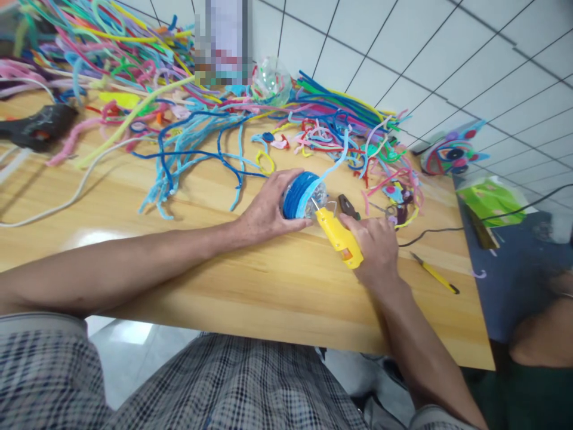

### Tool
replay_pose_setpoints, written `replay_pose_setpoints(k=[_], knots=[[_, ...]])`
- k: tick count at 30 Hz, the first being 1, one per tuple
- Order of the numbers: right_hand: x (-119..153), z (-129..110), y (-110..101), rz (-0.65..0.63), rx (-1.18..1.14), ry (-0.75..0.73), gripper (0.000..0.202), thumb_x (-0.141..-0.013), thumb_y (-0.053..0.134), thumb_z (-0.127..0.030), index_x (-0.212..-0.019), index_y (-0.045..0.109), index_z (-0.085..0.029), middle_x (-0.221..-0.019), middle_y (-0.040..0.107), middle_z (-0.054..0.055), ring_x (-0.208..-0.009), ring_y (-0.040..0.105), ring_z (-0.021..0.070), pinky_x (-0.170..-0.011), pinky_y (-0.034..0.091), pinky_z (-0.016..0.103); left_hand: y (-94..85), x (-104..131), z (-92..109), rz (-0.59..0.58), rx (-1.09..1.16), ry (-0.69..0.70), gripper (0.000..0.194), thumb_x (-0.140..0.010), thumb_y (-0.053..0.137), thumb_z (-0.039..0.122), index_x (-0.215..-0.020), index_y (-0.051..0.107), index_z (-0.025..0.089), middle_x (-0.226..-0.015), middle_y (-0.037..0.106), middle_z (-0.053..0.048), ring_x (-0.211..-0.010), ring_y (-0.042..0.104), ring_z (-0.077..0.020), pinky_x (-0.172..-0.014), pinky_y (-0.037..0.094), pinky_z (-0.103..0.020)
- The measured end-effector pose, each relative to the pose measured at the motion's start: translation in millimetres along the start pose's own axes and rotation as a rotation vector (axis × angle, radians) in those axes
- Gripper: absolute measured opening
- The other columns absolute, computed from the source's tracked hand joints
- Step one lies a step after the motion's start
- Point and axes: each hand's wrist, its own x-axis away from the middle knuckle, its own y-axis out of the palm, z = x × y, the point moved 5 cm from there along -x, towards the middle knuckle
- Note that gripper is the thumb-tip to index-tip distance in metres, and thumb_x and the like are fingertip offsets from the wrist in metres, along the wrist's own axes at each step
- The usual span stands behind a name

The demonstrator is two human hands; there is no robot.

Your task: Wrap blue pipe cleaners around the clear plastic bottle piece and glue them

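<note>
Wooden surface (250, 298), fuzzy stems (192, 134) heaped along far side; blue-wrapped clear piece (298, 196) mid-scene, between two hands.
Left hand (264, 209): fingers closed round the wrapped piece. Right hand (376, 248): fingers gripping yellow glue gun (338, 236), nozzle at wrap's edge. Risks, my judgement: nozzle, if hot, could burn left thumb should either hand slip; a tug on the upright light-blue strand (335, 169) could lift the wrap if glue is soft. Count: stems, too many to tally; glue guns, two, including black one (51, 125) at left; wrapped piece, one; yellow craft knife (436, 276), one, at right.
</note>
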Motion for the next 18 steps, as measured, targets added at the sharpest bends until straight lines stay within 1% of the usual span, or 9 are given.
replay_pose_setpoints(k=[3, 7, 12, 18], knots=[[-0.3, -1.4, 0.8, -0.001, 0.01, 0.001, 0.05, -0.119, 0.033, -0.041, -0.142, 0.068, -0.014, -0.094, 0.067, 0.008, -0.087, 0.054, 0.0252, -0.081, 0.038, 0.04, 0.6, -0.2, -0.4, -0.003, -0.007, -0.025, 0.096, -0.084, 0.093, 0.052, -0.162, 0.045, 0.025, -0.154, 0.063, -0.016, -0.144, 0.063, -0.0365, -0.124, 0.053, -0.054], [2.3, -0.3, 3.0, -0.028, 0.023, 0.035, 0.048, -0.118, 0.036, -0.04, -0.141, 0.07, -0.015, -0.094, 0.067, 0.009, -0.087, 0.055, 0.0255, -0.081, 0.038, 0.04, 1.6, -0.6, -1.1, -0.018, -0.011, -0.063, 0.096, -0.083, 0.094, 0.052, -0.162, 0.045, 0.025, -0.156, 0.062, -0.016, -0.146, 0.062, -0.0367, -0.125, 0.053, -0.054], [2.5, -0.5, 2.7, -0.035, 0.004, 0.052, 0.043, -0.115, 0.043, -0.035, -0.138, 0.071, -0.014, -0.095, 0.068, 0.01, -0.09, 0.056, 0.0268, -0.082, 0.039, 0.041, 1.7, -0.5, -2.7, -0.023, -0.005, -0.064, 0.096, -0.083, 0.094, 0.05, -0.162, 0.044, 0.025, -0.156, 0.062, -0.016, -0.146, 0.061, -0.037, -0.124, 0.052, -0.055], [1.2, -1.2, 2.9, -0.049, 0.029, 0.059, 0.042, -0.116, 0.039, -0.033, -0.136, 0.072, -0.014, -0.094, 0.069, 0.009, -0.088, 0.057, 0.0265, -0.081, 0.041, 0.041, 1.5, 0.1, -4.1, 0.005, 0.015, -0.029, 0.094, -0.083, 0.093, 0.05, -0.161, 0.046, 0.025, -0.154, 0.063, -0.015, -0.143, 0.063, -0.0358, -0.123, 0.053, -0.053]])
